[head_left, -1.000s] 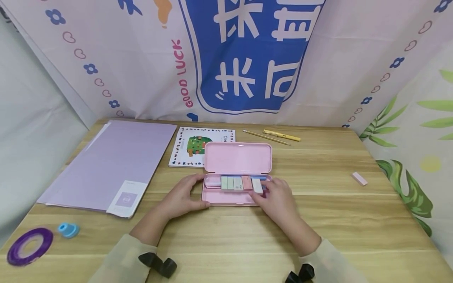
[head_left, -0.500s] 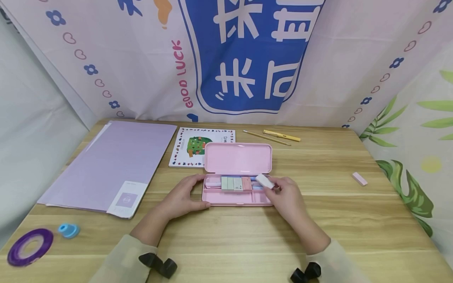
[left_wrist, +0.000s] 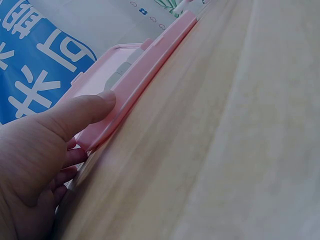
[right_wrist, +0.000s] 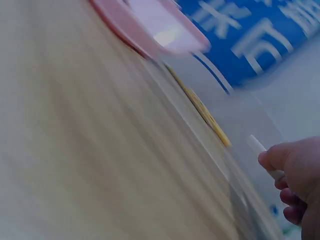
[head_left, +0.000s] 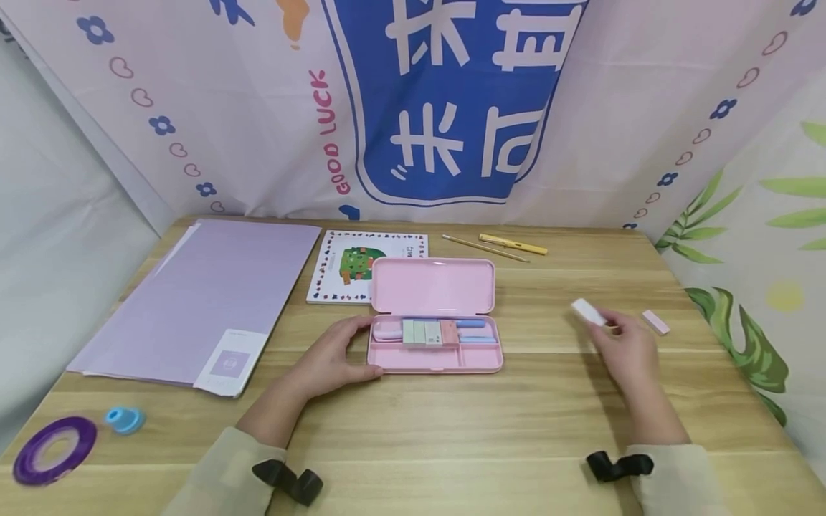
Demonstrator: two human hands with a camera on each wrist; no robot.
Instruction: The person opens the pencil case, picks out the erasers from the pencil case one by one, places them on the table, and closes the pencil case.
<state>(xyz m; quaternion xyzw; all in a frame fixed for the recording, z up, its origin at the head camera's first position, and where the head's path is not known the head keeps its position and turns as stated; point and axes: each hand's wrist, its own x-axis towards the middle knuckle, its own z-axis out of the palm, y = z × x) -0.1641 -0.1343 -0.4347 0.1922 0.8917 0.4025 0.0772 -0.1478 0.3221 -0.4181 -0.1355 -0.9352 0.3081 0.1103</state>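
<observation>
A pink pencil case (head_left: 387,356) lies with its lid raised in the middle of the table. My left hand (head_left: 335,362) holds its left end, thumb (left_wrist: 95,111) on the front wall and fingers round the corner. Inside are a strip of green, white and pink blocks (head_left: 422,333) and blue pens (head_left: 477,340). To the right of the case, my right hand (head_left: 624,347) pinches a white eraser (head_left: 588,312) between thumb and fingers, raised over the table. Just beyond that hand a small pale pink eraser (head_left: 656,322) lies on the wood.
A purple folder (head_left: 219,294) lies at left, a booklet (head_left: 348,266) behind the case. A pencil (head_left: 484,248) and a yellow pen (head_left: 513,244) are at the back. Purple tape (head_left: 54,450) and a blue stepped piece (head_left: 125,421) sit front left. A printed curtain (head_left: 258,107) hangs behind.
My right hand has taken the white eraser out of the pencil case's right side and carried it well to the right. My left hand has stayed at the case.
</observation>
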